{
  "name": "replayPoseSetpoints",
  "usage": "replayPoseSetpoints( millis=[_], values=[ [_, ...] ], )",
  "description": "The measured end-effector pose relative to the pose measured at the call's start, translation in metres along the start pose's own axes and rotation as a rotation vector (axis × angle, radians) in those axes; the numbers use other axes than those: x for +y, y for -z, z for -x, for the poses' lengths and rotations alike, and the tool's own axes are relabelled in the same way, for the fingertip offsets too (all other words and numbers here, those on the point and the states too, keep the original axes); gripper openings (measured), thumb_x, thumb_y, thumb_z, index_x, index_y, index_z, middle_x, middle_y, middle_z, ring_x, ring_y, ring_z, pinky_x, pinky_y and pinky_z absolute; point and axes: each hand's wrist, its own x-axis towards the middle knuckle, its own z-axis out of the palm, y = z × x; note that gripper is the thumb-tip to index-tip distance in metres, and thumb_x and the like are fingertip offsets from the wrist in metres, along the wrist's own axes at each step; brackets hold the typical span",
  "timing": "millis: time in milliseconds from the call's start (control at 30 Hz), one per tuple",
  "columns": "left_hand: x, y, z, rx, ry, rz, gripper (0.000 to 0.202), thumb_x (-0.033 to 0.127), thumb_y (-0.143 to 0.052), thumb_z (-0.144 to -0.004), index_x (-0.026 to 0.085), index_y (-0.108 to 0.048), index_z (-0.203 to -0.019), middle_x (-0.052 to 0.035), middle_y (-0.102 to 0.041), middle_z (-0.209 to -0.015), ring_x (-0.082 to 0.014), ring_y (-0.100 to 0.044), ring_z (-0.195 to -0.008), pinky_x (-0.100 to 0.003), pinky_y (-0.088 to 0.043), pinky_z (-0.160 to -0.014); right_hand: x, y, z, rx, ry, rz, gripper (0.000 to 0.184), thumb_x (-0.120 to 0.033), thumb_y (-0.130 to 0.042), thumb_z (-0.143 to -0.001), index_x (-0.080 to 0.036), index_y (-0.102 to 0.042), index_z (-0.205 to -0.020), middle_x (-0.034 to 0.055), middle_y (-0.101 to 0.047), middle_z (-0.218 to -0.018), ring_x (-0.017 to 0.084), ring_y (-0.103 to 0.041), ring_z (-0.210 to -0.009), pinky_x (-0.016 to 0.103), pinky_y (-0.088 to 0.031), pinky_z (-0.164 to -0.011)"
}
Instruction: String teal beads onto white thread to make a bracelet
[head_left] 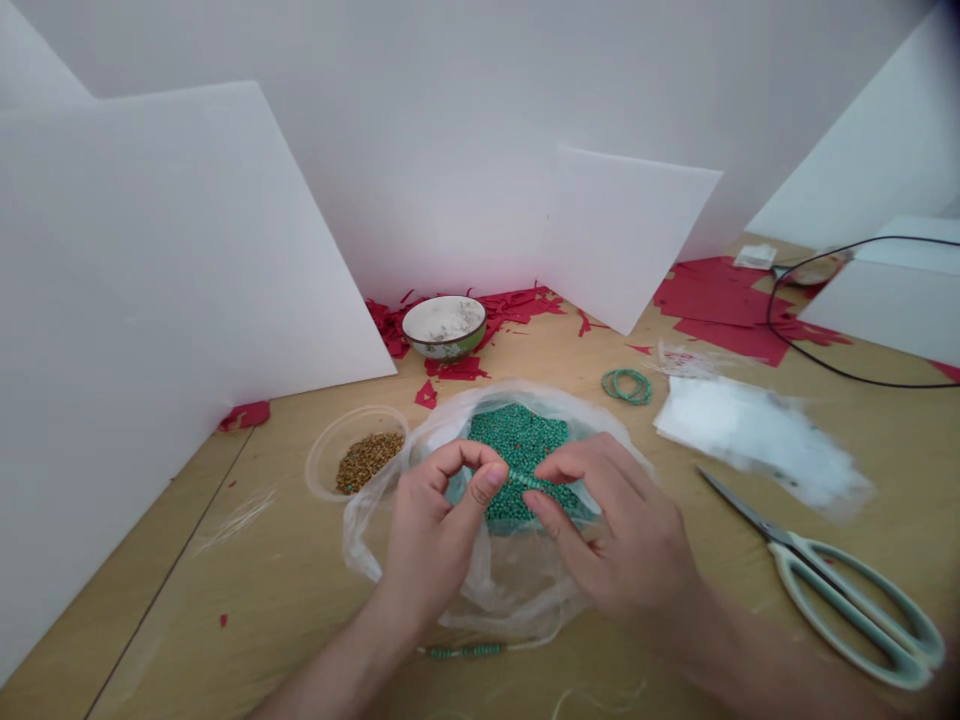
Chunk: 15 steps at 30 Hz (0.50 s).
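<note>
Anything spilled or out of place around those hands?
Yes: torn red paper scraps lie strewn around the bowl, like uncleared litter. A few green specks show among the gold beads, apparently stray. The beaded strand between left hand and right hand looks fine.

Faint red marks are showing on the clear, crumpled plastic wrapping (694,362) lying beyond the pale-green-handled metal scissors (847,590); no text is reading legibly.

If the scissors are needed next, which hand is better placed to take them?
Probably the right hand: the scissors lie on its side, blades pointing away; the left hand is farther. Both hold a row of green beads.
</note>
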Motion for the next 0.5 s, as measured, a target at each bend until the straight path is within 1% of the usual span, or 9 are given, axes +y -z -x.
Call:
replayPoseSetpoints(
  millis=[167, 333, 500],
  values=[
    [0.0002, -0.0009, 0.0014, 0.012, -0.008, -0.024, 0.016, 0.032, -0.063, -0.087, 0.019, -0.063, -0.077, 0.0004, -0.061, -0.074, -0.0145, -0.053, -0.074, -0.024, -0.040, -0.071, -0.0002, 0.0010, -0.0015, -0.003, 0.027, -0.020, 0.011, -0.011, -0.062, -0.086, -0.018, -0.056, -0.091, 0.0044, -0.060, -0.084, 0.019, -0.055, -0.083, 0.036, -0.047, -0.076],
    [0.0010, -0.0001, 0.0020, 0.023, -0.015, -0.057, 0.016, 0.032, -0.062, -0.087, 0.019, -0.063, -0.078, 0.0008, -0.062, -0.074, -0.0143, -0.054, -0.074, -0.024, -0.040, -0.071, -0.0005, 0.0005, 0.0007, 0.008, 0.052, -0.019, 0.014, -0.008, -0.063, -0.084, -0.017, -0.055, -0.091, 0.0048, -0.060, -0.084, 0.018, -0.055, -0.083, 0.037, -0.047, -0.078],
    [0.0009, -0.0010, 0.0037, 0.025, -0.028, -0.051, 0.014, 0.031, -0.062, -0.087, 0.020, -0.063, -0.078, 0.0010, -0.061, -0.075, -0.0143, -0.054, -0.075, -0.024, -0.041, -0.072, 0.0000, -0.0003, 0.0026, 0.001, 0.046, -0.025, 0.020, -0.010, -0.066, -0.083, -0.017, -0.056, -0.098, 0.0059, -0.060, -0.089, 0.019, -0.055, -0.087, 0.037, -0.047, -0.080]
  ],
)
